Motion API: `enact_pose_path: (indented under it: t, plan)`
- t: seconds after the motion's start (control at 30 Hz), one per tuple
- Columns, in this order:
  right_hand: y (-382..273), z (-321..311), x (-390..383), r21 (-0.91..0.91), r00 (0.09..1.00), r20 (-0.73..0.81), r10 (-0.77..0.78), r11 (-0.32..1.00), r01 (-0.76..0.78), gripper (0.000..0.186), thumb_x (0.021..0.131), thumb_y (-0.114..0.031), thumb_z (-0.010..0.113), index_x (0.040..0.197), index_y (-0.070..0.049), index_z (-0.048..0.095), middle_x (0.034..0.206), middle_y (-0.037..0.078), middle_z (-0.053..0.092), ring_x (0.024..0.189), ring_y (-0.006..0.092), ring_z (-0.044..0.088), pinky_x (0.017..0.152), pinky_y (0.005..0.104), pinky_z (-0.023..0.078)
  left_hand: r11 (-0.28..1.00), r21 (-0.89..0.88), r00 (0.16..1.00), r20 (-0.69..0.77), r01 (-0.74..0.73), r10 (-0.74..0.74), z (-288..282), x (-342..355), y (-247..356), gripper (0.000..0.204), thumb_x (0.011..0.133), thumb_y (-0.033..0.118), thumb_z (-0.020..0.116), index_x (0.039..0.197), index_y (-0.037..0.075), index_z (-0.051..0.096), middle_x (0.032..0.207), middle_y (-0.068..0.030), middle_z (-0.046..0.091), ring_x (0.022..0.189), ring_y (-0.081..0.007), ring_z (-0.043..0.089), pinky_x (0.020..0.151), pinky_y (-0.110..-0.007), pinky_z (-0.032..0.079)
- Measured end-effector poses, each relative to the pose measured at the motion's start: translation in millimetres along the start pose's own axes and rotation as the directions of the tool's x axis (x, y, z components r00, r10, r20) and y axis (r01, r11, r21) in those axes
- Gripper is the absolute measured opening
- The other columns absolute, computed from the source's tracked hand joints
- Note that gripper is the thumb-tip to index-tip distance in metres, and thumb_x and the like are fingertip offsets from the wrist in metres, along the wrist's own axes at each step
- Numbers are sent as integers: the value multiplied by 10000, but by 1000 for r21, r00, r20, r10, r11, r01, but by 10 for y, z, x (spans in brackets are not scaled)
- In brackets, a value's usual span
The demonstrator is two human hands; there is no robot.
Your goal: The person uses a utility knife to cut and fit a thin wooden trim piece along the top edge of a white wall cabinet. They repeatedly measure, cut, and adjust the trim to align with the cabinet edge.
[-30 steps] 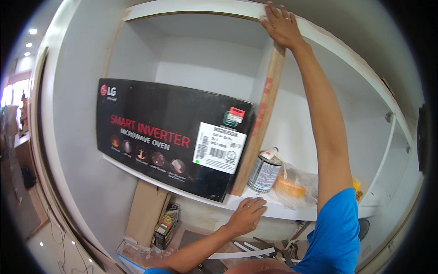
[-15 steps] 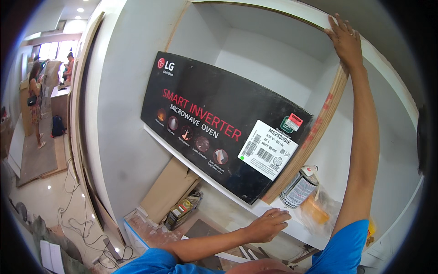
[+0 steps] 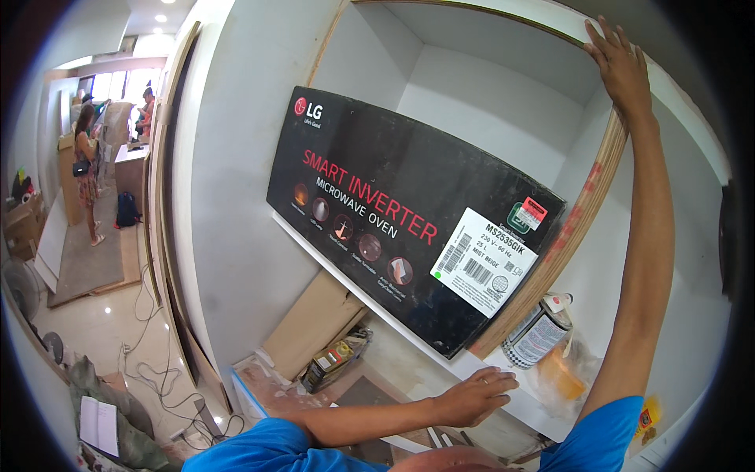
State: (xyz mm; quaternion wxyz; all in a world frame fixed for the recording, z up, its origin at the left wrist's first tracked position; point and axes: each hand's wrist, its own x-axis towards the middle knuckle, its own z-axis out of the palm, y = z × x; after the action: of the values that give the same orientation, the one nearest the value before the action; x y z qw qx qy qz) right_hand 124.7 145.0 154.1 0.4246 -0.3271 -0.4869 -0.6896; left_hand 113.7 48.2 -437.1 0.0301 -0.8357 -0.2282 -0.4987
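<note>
A white cabinet point(image 3: 480, 82) fills the view, with a black microwave oven box point(image 3: 370, 149) standing in its left compartment. Up at the cabinet's top front edge, my right hand point(image 3: 621, 71) lies with its fingers spread, palm against the white edge. My left hand point(image 3: 476, 396) is at the front edge of the lower white shelf point(image 3: 543, 405), below the box's lower right corner; its fingers are loosely bent and I see nothing in them. A plywood-edged divider point(image 3: 578, 212) runs between the two hands, right of the box.
Right of the divider stand a paint can point(image 3: 537, 334) and a plastic bag with something orange point(image 3: 562, 374). Beneath the shelf are a cardboard piece point(image 3: 311, 318) and a small dark box point(image 3: 330, 362). Cables point(image 3: 157, 370) cross the floor at left; people point(image 3: 86, 157) stand farther off.
The whole scene has shifted a little rightward in the picture as my head turned. Both hands keep their places against the cabinet, and the microwave box has not moved in it.
</note>
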Motion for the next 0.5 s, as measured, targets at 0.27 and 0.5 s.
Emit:
enact_pose_path:
  t: [0.27,0.5]
  plan:
    - [-83,-595,-195,521,1000,7,-6,854,2,442,1020,-307,554,1428,-145,608,1607,101,438,1543,321,283,1280,541,84,999,8,999,-27,-39,39,-16,9,10,357,833,30,685,1187,2,645,1520,-207,461,1476,-355,393,1203,-556,305]
    - [-188,-757,-310,432,997,-16,75,900,-61,411,1024,-321,552,1401,-185,640,1589,49,474,1529,258,328,1284,560,38,998,50,999,-27,-32,34,-2,31,31,382,812,13,684,1190,-5,639,1513,-211,465,1479,-349,392,1197,-567,316]
